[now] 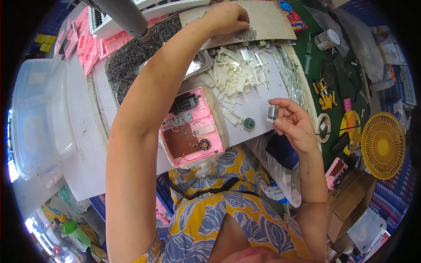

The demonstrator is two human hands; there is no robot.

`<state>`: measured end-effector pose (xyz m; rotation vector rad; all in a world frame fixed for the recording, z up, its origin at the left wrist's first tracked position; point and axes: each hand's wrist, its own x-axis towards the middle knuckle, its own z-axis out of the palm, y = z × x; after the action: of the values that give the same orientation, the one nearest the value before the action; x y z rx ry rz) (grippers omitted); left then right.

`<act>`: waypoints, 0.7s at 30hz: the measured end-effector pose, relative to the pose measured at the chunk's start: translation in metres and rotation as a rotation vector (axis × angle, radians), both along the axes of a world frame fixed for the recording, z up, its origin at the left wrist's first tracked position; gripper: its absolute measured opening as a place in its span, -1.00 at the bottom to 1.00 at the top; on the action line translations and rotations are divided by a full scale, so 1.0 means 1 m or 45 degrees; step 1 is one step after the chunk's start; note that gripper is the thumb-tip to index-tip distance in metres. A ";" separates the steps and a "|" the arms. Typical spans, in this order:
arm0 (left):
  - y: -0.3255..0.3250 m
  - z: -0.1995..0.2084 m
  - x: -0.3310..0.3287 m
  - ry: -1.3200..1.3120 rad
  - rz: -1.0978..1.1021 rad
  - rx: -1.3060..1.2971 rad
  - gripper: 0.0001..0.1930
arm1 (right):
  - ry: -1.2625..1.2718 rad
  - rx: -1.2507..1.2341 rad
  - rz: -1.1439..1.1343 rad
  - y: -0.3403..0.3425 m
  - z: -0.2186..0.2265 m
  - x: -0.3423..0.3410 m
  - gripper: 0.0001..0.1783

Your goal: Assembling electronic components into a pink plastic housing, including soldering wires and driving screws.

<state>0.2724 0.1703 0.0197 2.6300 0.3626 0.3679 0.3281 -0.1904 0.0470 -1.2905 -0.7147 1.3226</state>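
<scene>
Yellow garment (206, 212), blue-grey leaf print

Case (206, 107) at centre; speaker (205, 144) inside, toward its 5 o'clock. From case: tub (46, 114) at 9, bulk bits (127, 65) 10–11, parts pile (239, 76) 1–2, board (272, 22) behind pile, left hand (230, 19) over it. Cup (248, 123) 3, near case; right hand (293, 125) beyond, holding cylinder (272, 112). Grille (383, 147) further out at 3, carton (351, 199) 4.

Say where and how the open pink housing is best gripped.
Probably by the right wall of the pink housing, from the right: that edge is straight and in full view, while the round speaker and black module occupy the inside.
</scene>
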 end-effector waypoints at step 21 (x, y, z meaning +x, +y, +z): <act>-0.133 0.074 -0.126 -0.617 0.266 -0.495 -0.81 | -0.965 -0.129 0.179 -0.007 -0.030 -0.035 -0.57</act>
<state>0.1466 0.0376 0.0933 2.0473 0.4870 0.8838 0.2929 -0.1969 0.0171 -1.8741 -1.2850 0.9621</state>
